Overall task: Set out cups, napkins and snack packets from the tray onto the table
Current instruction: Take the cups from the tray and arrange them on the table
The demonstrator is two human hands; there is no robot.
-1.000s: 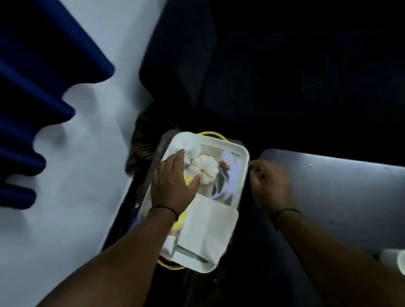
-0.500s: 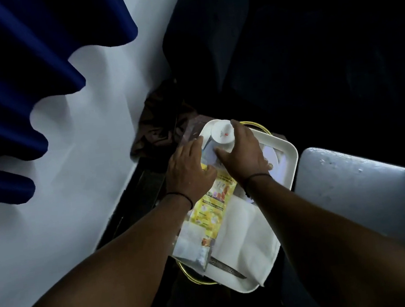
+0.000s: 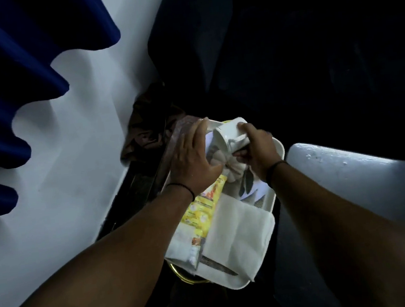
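A white tray (image 3: pixel 278 147) with a printed flower picture sits low in the middle of the view. My right hand (image 3: pixel 259 153) grips a white cup (image 3: pixel 229 135) by its handle, and the cup is tilted on its side above the tray's far end. My left hand (image 3: pixel 193 162) lies flat on the tray's left side, fingers spread, touching the cup's rim. A yellow snack packet (image 3: pixel 203 210) lies along the tray's left. A folded white napkin (image 3: pixel 241 234) covers the near end, with a knife blade (image 3: pixel 218 265) poking out under it.
A grey table (image 3: pixel 366 185) lies to the right of the tray. A white wall (image 3: pixel 74 147) and blue curtain (image 3: pixel 6 82) stand on the left. A dark brown cloth (image 3: pixel 147 129) is bunched behind the tray. Dark seating fills the upper right.
My right hand has moved from the tray's right edge to the cup, gripped its handle and tipped it on its side. My left hand has stayed on the tray's left side.
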